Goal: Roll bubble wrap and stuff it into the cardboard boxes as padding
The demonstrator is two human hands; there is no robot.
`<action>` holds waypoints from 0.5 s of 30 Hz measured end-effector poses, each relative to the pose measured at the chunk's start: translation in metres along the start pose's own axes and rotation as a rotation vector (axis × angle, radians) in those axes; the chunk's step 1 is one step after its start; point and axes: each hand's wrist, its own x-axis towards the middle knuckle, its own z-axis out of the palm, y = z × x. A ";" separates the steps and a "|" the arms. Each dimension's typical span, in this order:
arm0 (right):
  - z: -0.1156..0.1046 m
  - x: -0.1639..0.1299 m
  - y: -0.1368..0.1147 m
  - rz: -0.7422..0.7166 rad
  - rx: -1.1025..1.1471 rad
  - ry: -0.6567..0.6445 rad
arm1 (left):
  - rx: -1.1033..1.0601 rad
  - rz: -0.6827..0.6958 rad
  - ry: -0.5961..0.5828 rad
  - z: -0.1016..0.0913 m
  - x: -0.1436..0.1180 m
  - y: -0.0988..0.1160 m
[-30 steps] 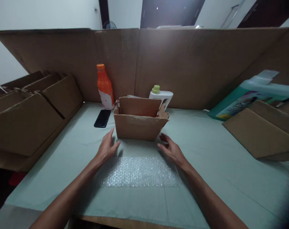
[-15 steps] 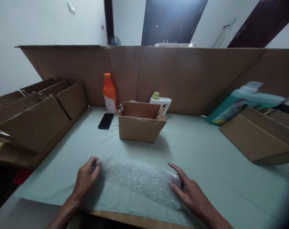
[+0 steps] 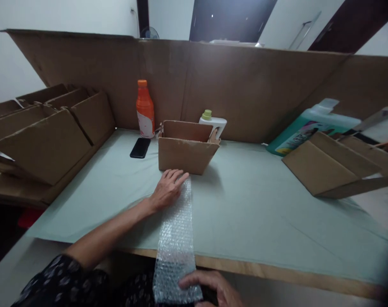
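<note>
A strip of clear bubble wrap (image 3: 177,230) runs from the middle of the table toward me, its near end past the table's front edge, over my lap. My left hand (image 3: 169,188) lies flat on its far end, fingers stretched out, close to the front of a small open cardboard box (image 3: 184,157). At the near end my right hand (image 3: 218,286) grips the strip, partly cut off by the bottom of the view.
Behind the box stand an orange bottle (image 3: 145,106) and a white bottle with a green cap (image 3: 209,120). A black phone (image 3: 140,148) lies to their left. Cardboard bins (image 3: 47,140) line the left edge; another cardboard box (image 3: 318,168) and a green jug (image 3: 293,128) are right.
The bubble wrap has turned from lying crosswise to pointing away from me. My left hand moved forward with its far end; my right hand came back toward my lap. The view tilted down.
</note>
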 end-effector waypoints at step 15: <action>-0.020 0.053 -0.024 -0.228 0.176 0.454 | -0.179 -0.529 0.072 0.017 -0.114 0.038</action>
